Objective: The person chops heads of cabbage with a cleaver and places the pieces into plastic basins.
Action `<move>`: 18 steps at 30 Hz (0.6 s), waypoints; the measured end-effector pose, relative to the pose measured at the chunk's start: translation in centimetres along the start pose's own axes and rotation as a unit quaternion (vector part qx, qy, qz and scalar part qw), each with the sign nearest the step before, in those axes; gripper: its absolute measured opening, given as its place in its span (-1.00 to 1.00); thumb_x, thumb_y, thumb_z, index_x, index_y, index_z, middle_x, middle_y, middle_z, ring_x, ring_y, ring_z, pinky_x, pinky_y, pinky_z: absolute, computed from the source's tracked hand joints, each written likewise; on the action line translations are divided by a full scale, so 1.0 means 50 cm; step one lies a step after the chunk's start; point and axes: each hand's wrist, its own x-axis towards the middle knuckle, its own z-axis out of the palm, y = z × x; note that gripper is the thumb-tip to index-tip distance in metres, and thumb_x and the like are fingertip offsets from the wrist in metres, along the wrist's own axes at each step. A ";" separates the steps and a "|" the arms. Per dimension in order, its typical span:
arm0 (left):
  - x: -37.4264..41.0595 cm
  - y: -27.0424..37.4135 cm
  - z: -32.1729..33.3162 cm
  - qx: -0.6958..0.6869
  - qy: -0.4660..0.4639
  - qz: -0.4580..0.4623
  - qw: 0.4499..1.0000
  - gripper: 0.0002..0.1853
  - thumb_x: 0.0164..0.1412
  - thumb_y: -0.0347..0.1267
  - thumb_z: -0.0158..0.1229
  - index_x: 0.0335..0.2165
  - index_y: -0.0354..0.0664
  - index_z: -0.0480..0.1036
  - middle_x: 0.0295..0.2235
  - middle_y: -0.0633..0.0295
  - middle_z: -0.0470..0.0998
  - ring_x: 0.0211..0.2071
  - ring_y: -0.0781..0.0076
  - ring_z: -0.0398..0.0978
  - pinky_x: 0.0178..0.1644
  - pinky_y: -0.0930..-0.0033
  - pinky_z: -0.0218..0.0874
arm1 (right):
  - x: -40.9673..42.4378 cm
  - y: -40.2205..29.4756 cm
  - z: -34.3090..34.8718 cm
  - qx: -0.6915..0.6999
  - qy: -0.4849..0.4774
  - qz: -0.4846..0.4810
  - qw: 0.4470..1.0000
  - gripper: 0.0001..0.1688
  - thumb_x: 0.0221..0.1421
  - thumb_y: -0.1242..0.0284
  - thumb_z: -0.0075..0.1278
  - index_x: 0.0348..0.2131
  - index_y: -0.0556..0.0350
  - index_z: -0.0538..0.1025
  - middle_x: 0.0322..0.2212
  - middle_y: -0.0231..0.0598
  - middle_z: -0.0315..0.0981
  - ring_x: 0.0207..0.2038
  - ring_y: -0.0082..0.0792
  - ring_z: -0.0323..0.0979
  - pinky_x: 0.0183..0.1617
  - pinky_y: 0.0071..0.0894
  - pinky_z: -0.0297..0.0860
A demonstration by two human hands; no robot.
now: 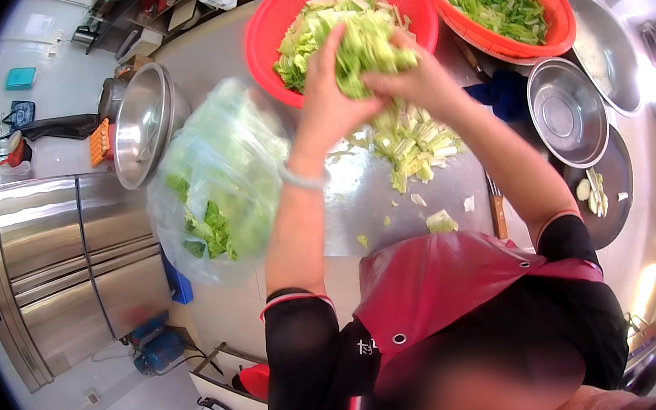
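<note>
Between my two hands is a bunch of chopped leafy greens point(368, 55), blurred by motion. My left hand point(330, 94) grips it from the left and my right hand point(411, 78) from the right. The hands are over the near edge of a red plastic colander point(259, 47), which holds a heap of cut leaves point(297, 55). Below my hands, a loose pile of chopped leaves and pale stems point(419, 144) lies on the metal worktop point(360, 213). Small scraps and a pale stem end point(441, 222) lie nearer my apron.
A clear plastic bag of leafy greens point(220, 175) stands left, near steel bowls point(140, 126). At right are an orange-red colander of cut greens point(494, 6), a steel basin point(568, 113), a round board point(612, 219) and a wooden-handled utensil point(499, 216). Stainless-steel cabinets point(43, 234) stand far left.
</note>
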 end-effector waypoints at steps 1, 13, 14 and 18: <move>0.060 -0.003 -0.015 -0.024 -0.023 -0.032 0.999 0.26 -0.36 -0.25 0.61 0.32 -0.03 0.07 0.18 -0.07 0.27 0.20 0.02 0.30 0.24 0.11 0.22 | 0.059 0.005 -0.018 -0.040 0.013 0.004 0.999 0.00 -0.09 0.32 0.39 0.26 0.09 0.25 0.10 0.02 0.32 0.06 -0.25 0.41 0.06 -0.28 0.42; -0.170 -0.302 0.118 0.031 -0.007 -0.057 0.998 -0.30 0.11 -0.22 0.32 0.17 -0.21 0.28 0.07 -0.15 0.34 0.14 -0.25 0.23 0.13 -0.10 0.19 | -0.160 0.271 -0.224 -0.131 0.180 0.165 0.961 -0.32 0.11 0.19 0.21 0.12 0.12 0.40 0.03 -0.10 0.38 -0.03 -0.26 0.47 -0.26 -0.32 0.55; -0.217 -0.342 0.156 0.009 -0.028 -0.120 0.992 -0.29 0.11 -0.19 0.32 0.16 -0.23 0.28 0.04 -0.17 0.36 0.13 -0.22 0.23 0.13 -0.10 0.17 | -0.211 0.312 -0.239 -0.114 0.190 0.272 0.937 -0.20 0.08 0.13 0.24 0.18 0.10 0.34 0.05 -0.06 0.36 -0.01 -0.22 0.45 -0.31 -0.28 0.57; -0.218 -0.403 0.234 0.109 -0.011 -0.232 0.966 -0.07 0.07 0.06 0.29 0.23 -0.26 0.19 0.14 -0.30 0.17 0.21 -0.19 0.10 0.26 -0.04 0.01 | -0.283 0.393 -0.236 -0.128 0.231 0.352 0.898 0.08 0.02 0.01 0.25 0.33 -0.03 0.10 0.14 0.10 0.22 0.02 -0.04 0.42 -0.33 -0.13 0.59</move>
